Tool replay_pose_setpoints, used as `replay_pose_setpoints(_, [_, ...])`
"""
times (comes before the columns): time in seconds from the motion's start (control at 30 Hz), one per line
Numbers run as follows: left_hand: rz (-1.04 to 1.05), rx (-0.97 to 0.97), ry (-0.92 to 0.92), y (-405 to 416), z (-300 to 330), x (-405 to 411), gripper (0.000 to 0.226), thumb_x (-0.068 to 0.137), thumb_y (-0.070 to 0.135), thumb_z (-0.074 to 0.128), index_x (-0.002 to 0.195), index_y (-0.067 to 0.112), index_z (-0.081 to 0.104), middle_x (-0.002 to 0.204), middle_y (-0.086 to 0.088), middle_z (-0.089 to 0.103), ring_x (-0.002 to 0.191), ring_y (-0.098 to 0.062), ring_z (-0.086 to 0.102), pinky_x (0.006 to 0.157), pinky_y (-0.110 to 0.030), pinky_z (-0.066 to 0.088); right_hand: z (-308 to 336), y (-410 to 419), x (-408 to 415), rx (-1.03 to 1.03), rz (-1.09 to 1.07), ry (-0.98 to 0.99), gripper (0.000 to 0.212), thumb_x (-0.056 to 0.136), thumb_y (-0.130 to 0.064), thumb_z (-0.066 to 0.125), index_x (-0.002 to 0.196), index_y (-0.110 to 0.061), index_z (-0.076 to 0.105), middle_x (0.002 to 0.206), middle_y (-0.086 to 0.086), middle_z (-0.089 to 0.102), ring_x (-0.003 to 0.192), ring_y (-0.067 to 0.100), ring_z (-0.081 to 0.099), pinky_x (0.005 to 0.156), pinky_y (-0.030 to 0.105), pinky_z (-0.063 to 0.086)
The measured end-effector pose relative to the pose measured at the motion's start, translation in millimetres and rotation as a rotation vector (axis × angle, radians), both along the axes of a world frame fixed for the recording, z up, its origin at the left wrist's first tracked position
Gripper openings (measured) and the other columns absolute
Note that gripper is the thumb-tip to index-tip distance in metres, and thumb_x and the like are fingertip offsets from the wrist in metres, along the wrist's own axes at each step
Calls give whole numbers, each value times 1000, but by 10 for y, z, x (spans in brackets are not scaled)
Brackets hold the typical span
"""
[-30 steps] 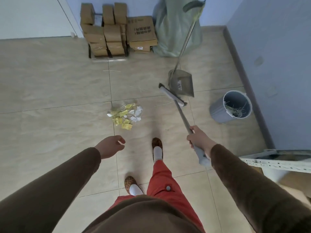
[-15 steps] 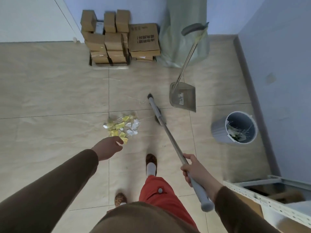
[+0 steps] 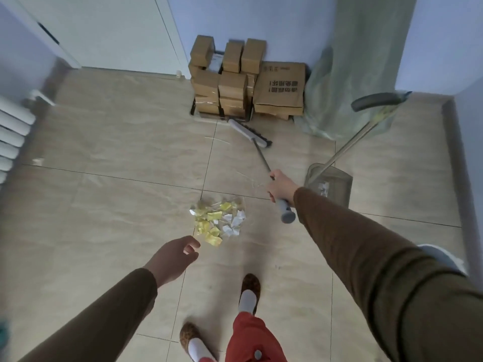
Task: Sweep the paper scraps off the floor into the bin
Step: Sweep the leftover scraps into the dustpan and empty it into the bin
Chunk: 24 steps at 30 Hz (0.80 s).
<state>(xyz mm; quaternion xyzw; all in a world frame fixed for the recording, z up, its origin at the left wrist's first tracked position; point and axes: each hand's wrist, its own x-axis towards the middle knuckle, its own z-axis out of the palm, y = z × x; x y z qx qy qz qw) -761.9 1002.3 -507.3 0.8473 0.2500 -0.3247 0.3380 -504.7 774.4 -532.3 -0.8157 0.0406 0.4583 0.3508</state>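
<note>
A small heap of yellow and white paper scraps (image 3: 219,223) lies on the beige tiles just ahead of my feet. My right hand (image 3: 281,187) grips the grey broom handle near its end. The broom head (image 3: 251,134) rests on the floor far ahead, close to the cardboard boxes and well beyond the scraps. My left hand (image 3: 173,257) hangs empty with fingers loosely apart, just left of and nearer than the heap. A long-handled dustpan (image 3: 330,182) stands right of my right hand with a few white scraps in it. Only a pale rim of the bin (image 3: 441,256) shows behind my right arm.
Stacked cardboard boxes (image 3: 235,82) and a large green sack (image 3: 358,64) fill the far wall's foot. A white radiator (image 3: 13,137) lines the left edge, a white door (image 3: 104,32) stands at the back left. A blue wall (image 3: 470,152) closes the right side.
The broom head has swung forward, away from the scraps toward the boxes. The view has shifted left, so the bin is now mostly hidden behind my right arm.
</note>
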Motion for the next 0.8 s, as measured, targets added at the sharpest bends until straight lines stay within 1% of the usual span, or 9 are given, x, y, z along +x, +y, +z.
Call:
replay_pose_setpoints(0.07, [33, -3, 17, 37, -51, -97, 16, 93, 27, 58, 107, 34, 64, 102, 13, 66, 96, -5, 62, 78, -22, 47, -155, 375, 161, -52, 161, -25, 53, 91, -1, 39, 142, -9, 30, 86, 17, 58, 59, 23, 54, 50, 30, 44])
replay_pose_setpoints(0.2, [64, -2, 52, 91, -122, -330, 16, 94, 28, 58, 107, 35, 64, 102, 13, 66, 95, -2, 61, 78, -19, 46, -379, 691, -152, -188, 445, -35, 61, 93, -5, 42, 149, -10, 19, 111, 21, 64, 84, 33, 65, 62, 36, 50])
replay_pose_setpoints(0.23, [66, -1, 61, 104, -124, -381, 16, 93, 28, 58, 107, 34, 64, 101, 12, 66, 95, -2, 61, 77, -19, 46, -390, 625, -316, -215, 489, -43, 65, 93, -4, 44, 152, -13, 16, 108, 20, 65, 84, 33, 66, 62, 35, 50])
replay_pose_setpoints(0.3, [66, -3, 71, 123, -117, -459, 15, 93, 28, 58, 106, 34, 64, 101, 11, 66, 94, -2, 61, 78, -19, 47, -335, 343, -626, -241, 548, -40, 70, 92, -4, 45, 154, -20, 17, 93, 14, 63, 76, 30, 65, 61, 34, 49])
replay_pose_setpoints(0.37, [65, -4, 75, 136, -95, -496, 15, 94, 28, 58, 107, 34, 63, 102, 11, 66, 96, -4, 61, 82, -22, 49, -189, -38, -836, -261, 583, -21, 66, 89, -4, 40, 150, -24, 25, 85, 11, 59, 67, 25, 61, 57, 36, 51])
replay_pose_setpoints(0.5, [24, 4, 69, 161, -43, -487, 15, 94, 28, 59, 108, 33, 62, 105, 8, 66, 99, -10, 62, 88, -28, 49, 326, -790, -1015, -254, 582, 13, 55, 88, -7, 44, 137, -30, 40, 93, 9, 59, 65, 23, 60, 48, 28, 52])
replay_pose_setpoints(0.63, [-7, -7, 29, 116, -11, -409, 14, 93, 27, 60, 107, 32, 62, 106, 4, 66, 99, -13, 62, 89, -30, 49, 853, -1485, -1246, -212, 408, 29, 52, 89, -11, 50, 129, -41, 42, 82, 9, 59, 55, 17, 53, 45, 23, 47])
replay_pose_setpoints(0.7, [-27, -9, 13, 74, -10, -373, 15, 93, 27, 60, 108, 31, 62, 107, 3, 66, 99, -14, 62, 87, -29, 49, 949, -1668, -1316, -202, 322, 6, 52, 90, -10, 51, 130, -42, 40, 77, 11, 59, 50, 17, 50, 42, 22, 45])
replay_pose_setpoints(0.8, [-68, -9, 10, 15, -4, -363, 20, 94, 28, 59, 113, 28, 63, 108, 3, 65, 99, -15, 62, 86, -28, 50, 830, -1620, -1296, -200, 193, -60, 48, 93, -9, 51, 131, -35, 39, 80, 12, 58, 54, 17, 51, 41, 20, 44])
